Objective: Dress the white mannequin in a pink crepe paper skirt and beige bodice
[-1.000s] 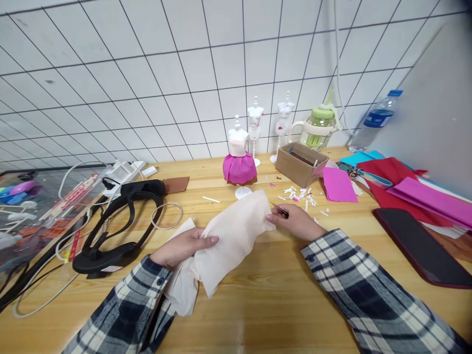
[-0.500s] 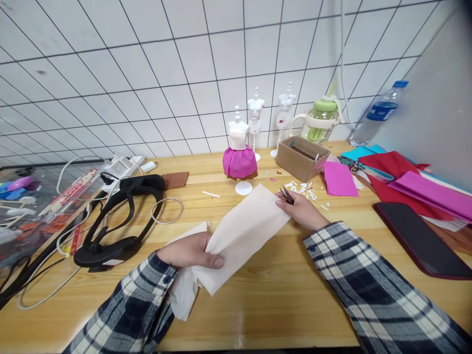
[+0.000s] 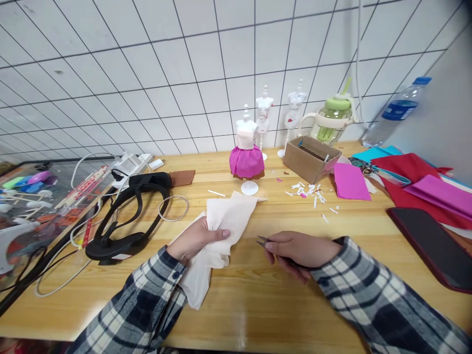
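Observation:
My left hand (image 3: 201,238) pinches a cream piece of cloth (image 3: 230,214) between thumb and fingers. The cloth hangs folded and creased, with a lower flap below the hand. My right hand (image 3: 295,253) is closed around small scissors (image 3: 262,241); only their slightly parted tips show, pointing left, and the handles are hidden in the fingers. A gap separates the scissors from the cloth. Behind the cloth stands a small white dress form (image 3: 245,125) wearing a pale top and a magenta skirt (image 3: 247,162).
Two bare dress forms (image 3: 264,110) stand behind, beside a cardboard box (image 3: 309,160) and a green-lidded cup (image 3: 334,118). White scraps (image 3: 308,191) lie before the box. Coloured cloth (image 3: 398,179) and a phone (image 3: 427,246) are right; a black headset (image 3: 121,221) and cables left.
My right hand has let go of the cloth's far corner and drawn back toward me with the scissors. The stretched cloth has gone slack and crumpled in my left hand. The view has shifted slightly left.

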The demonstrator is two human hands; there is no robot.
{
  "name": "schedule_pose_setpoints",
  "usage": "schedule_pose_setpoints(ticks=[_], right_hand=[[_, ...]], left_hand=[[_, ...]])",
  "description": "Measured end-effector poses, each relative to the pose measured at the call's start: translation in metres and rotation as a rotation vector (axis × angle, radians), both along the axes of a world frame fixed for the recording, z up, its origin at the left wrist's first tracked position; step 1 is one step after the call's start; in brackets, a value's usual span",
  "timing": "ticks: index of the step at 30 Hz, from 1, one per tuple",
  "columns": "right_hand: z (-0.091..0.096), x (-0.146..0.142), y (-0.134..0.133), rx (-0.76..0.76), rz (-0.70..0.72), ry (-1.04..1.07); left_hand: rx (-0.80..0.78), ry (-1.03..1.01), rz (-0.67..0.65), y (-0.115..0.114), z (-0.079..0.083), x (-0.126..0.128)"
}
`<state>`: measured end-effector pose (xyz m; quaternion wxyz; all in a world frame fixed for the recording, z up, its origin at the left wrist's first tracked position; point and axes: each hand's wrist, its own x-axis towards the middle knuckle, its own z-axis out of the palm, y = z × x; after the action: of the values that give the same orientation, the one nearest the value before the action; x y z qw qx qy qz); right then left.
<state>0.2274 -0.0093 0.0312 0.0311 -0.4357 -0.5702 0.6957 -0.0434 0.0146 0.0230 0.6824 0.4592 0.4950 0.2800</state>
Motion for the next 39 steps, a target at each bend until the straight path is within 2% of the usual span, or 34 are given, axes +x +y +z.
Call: schedule_pose_setpoints(ticks=[3, 4, 8, 10, 16, 20, 24, 31, 35, 39], right_hand=[[-0.011, -0.015, -0.006, 0.02, -0.158, -0.071], [-0.015, -0.017, -0.006, 0.012, -0.17, -0.053], [-0.024, -0.02, -0.006, 0.06, -0.081, 0.137], [-0.025, -0.021, -0.006, 0.106, -0.059, 0.163], [-0.025, -0.022, -0.006, 0.239, -0.114, 0.101], [-0.03, -0.022, -0.006, 0.36, -0.098, 0.059], [-0.029, -0.021, -0.005, 0.407, -0.066, 0.004], [-0.025, -0.02, -0.001, 0.37, -0.072, -0.037], [-0.024, -0.022, -0.003, 0.32, -0.079, -0.004], [-0.025, -0.025, -0.004, 0.34, -0.087, -0.018]], left_hand=[[-0.006, 0.01, -0.015, -0.001, -0.004, 0.005], [-0.01, 0.019, -0.01, -0.002, -0.005, 0.006], [0.007, 0.05, 0.001, -0.002, -0.007, 0.008], [0.019, 0.072, -0.024, -0.002, -0.006, 0.008], [0.005, 0.072, -0.077, -0.003, -0.004, 0.008], [-0.012, 0.042, -0.025, -0.004, -0.002, 0.01], [-0.029, 0.009, 0.011, -0.005, -0.003, 0.012], [-0.015, -0.049, 0.06, -0.005, -0.003, 0.012], [-0.027, -0.035, 0.041, -0.004, -0.003, 0.012], [-0.013, -0.026, -0.018, -0.004, -0.004, 0.01]])
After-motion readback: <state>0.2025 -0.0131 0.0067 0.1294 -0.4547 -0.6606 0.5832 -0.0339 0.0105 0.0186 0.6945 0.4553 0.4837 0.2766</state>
